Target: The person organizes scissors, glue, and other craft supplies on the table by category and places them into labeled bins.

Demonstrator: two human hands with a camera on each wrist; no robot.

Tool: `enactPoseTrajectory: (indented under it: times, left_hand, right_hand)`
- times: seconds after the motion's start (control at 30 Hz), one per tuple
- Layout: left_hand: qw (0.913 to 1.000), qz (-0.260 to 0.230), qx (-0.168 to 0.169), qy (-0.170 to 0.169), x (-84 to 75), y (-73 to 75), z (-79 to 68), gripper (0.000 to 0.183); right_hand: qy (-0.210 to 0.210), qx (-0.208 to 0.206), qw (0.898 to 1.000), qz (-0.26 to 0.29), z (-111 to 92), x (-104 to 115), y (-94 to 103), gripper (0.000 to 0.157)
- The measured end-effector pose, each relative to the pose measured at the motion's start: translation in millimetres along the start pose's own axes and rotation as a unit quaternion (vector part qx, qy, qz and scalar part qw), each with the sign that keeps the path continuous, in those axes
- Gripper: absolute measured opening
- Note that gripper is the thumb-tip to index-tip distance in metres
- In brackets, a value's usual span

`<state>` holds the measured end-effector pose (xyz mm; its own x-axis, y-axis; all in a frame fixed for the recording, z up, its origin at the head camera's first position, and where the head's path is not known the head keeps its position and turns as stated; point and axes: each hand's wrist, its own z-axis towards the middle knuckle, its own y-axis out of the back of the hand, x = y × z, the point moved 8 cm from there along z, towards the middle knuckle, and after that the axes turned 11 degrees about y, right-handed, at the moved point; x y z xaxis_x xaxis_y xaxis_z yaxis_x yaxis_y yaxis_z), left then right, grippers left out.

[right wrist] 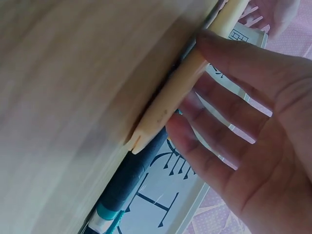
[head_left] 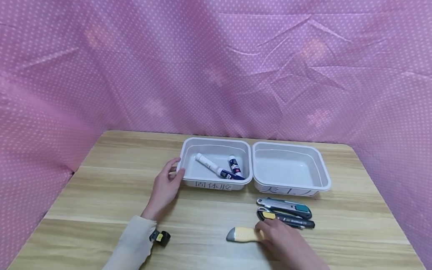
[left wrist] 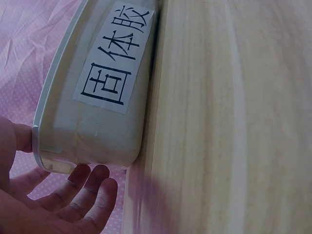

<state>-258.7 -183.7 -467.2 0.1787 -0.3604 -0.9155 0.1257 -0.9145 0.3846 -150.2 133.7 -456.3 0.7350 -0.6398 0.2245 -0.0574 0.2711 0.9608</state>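
Observation:
My left hand (head_left: 166, 188) grips the left rim of a white plastic box (head_left: 243, 187); in the left wrist view the thumb is at the rim and the fingers lie along the outer wall. White and navy glue sticks (head_left: 208, 163) lie inside that box. Near the table's front, my right hand (head_left: 287, 244) pinches a pale yellow utility knife (head_left: 244, 234) between thumb and fingers. The knife's grey end points left, and the hand covers part of its handle. Just beyond it lie a teal-and-grey cutter knife (head_left: 280, 204) and a black-and-yellow cutter knife (head_left: 294, 221).
A second white box (head_left: 291, 185) stands against the first one's right side. Each has a paper label with Chinese characters on its front. The wooden table (head_left: 93, 218) ends at a pink dotted curtain (head_left: 219, 89) behind the boxes.

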Motion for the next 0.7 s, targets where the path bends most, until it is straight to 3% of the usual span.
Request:
enactPoseTrajectory:
  times: [0.13, 0.4, 0.7]
  left_hand:
    - [1.0, 0.0, 0.001, 0.002, -0.4, -0.1, -0.6, 0.047]
    - [1.0, -0.006, -0.002, 0.003, -1.6, 0.5, -1.4, 0.047]
    - [1.0, -0.004, -0.004, 0.001, -1.5, 0.7, -0.5, 0.048]
  right_hand:
    - [0.0, -0.002, 1.0, -0.01, -0.5, 1.8, 1.3, 0.025]
    - [0.02, -0.043, 0.997, -0.063, 0.9, 4.3, 15.7, 0.032]
    - [0.013, -0.081, 0.994, -0.077, 4.4, -3.5, 35.3, 0.037]
